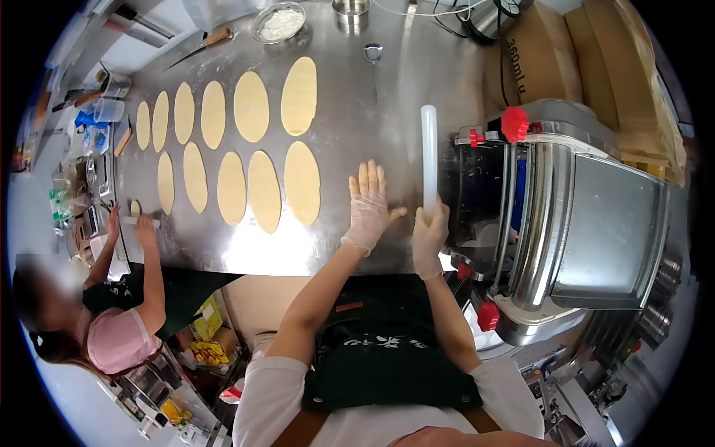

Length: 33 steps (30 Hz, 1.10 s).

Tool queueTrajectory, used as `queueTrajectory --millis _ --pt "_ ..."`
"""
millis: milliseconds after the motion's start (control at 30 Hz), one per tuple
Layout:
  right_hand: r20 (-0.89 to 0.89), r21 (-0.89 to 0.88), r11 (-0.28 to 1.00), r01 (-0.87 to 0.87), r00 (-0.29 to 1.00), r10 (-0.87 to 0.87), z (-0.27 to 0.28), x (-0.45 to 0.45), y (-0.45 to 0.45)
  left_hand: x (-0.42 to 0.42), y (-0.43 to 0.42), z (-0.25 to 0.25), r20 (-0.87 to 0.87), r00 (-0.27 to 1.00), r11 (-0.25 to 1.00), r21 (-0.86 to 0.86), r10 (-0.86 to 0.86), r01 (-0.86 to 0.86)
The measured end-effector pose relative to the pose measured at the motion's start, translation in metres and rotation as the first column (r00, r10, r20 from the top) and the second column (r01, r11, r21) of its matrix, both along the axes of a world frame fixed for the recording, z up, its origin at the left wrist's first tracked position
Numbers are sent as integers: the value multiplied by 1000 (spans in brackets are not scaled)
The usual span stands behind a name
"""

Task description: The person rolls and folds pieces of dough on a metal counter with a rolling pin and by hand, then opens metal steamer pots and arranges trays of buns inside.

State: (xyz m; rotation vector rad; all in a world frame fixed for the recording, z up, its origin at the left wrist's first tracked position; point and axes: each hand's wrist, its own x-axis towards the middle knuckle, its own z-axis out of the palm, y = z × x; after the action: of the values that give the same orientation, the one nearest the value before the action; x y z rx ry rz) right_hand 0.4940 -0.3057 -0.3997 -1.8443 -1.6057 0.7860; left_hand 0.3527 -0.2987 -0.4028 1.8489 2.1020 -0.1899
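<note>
On the steel table (pixel 342 112) lie two rows of flat, oval dough sheets, including a large one (pixel 302 183) at the right end of the lower row. My left hand (pixel 369 208), in a clear glove, is spread palm down over the table just right of that sheet, holding nothing. My right hand (pixel 430 238), also gloved, is wrapped round the lower end of a white rolling pin (pixel 429 153). The pin points away from me, left of the dough machine.
A steel dough machine (pixel 544 223) with red knobs stands at the right. At the back are a bowl of flour (pixel 279 24), a knife (pixel 199 46), a small scoop (pixel 373 54) and cardboard boxes (pixel 540 59). At the left, a co-worker (pixel 123 335) handles a small rolling pin (pixel 140 221).
</note>
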Motion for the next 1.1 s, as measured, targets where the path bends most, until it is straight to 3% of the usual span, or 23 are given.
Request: queueTrajectory --millis 200,400,467,533,600,700,800,900,1000,1100 --pt "87 -26 996 -87 992 89 11 15 -11 1 1 -21 12 999 1000 3 -31 31" --pt "136 -70 980 -185 972 193 25 11 -1 -14 -5 -28 334 942 992 110 27 -67" --pt "234 17 950 -312 925 300 21 17 2 -44 -36 -50 656 710 858 183 257 -479" --pt "309 20 905 -425 863 399 18 15 -1 -71 -60 -39 649 704 764 288 288 -578" --pt "362 -36 839 -543 775 518 17 11 1 -83 -61 6 281 931 790 504 234 -350" --pt "369 24 773 -634 724 583 6 10 4 -70 -60 0 207 970 955 236 130 -179" --pt "436 -82 765 -639 667 604 -10 14 6 -60 -58 -14 155 980 973 172 124 -151" --pt "519 -79 741 -667 607 602 -4 10 6 -58 -60 -16 147 980 983 102 137 -153" --pt "536 -173 794 -583 621 572 -9 -2 10 -62 -51 -11 134 982 987 70 134 -144" --pt "599 -113 843 -526 641 481 -16 -15 29 -63 -40 -13 110 986 983 125 125 -138"
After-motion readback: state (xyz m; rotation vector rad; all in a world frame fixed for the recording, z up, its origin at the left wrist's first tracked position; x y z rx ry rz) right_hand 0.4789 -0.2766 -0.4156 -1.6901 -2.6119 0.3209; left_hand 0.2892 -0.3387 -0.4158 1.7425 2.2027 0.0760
